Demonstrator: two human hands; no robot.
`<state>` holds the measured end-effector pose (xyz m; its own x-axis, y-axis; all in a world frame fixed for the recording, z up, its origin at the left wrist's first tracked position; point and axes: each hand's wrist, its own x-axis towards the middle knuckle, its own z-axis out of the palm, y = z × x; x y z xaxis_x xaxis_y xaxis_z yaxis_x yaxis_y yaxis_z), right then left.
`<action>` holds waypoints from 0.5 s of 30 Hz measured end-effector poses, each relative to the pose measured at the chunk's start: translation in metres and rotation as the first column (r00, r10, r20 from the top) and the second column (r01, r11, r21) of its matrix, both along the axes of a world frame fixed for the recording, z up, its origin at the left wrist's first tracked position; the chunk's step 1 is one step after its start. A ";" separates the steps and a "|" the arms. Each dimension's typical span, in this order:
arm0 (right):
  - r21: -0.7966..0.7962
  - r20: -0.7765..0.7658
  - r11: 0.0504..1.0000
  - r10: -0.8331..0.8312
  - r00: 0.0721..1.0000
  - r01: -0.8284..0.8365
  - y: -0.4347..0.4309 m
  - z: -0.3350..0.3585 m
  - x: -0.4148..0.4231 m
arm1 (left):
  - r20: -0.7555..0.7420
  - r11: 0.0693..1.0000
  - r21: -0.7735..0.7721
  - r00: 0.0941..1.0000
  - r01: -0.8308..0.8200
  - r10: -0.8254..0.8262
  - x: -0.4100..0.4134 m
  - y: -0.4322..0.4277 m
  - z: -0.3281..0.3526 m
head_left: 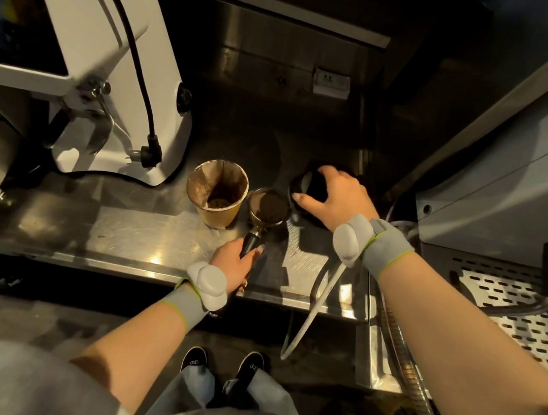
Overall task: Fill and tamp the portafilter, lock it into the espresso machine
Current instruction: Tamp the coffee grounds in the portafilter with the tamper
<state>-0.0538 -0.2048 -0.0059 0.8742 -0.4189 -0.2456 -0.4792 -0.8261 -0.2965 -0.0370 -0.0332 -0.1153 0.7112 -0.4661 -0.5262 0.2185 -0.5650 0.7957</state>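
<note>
The portafilter rests on the steel counter with its basket full of dark ground coffee. My left hand is closed around its black handle near the counter's front edge. Just right of the basket sits a black round tamper, and my right hand is cupped over its top, fingers wrapped on it. The espresso machine rises at the right, its group head out of sight.
A brown paper cup with coffee residue stands touching the basket's left side. A white grinder with a black cable fills the upper left. The perforated drip tray lies at right. A white strap hangs over the counter edge.
</note>
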 end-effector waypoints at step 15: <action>-0.229 -0.223 0.898 0.327 0.918 -0.376 0.038 -0.004 0.034 | 0.205 0.970 0.230 0.970 0.082 -0.131 -0.004 -0.010 -0.010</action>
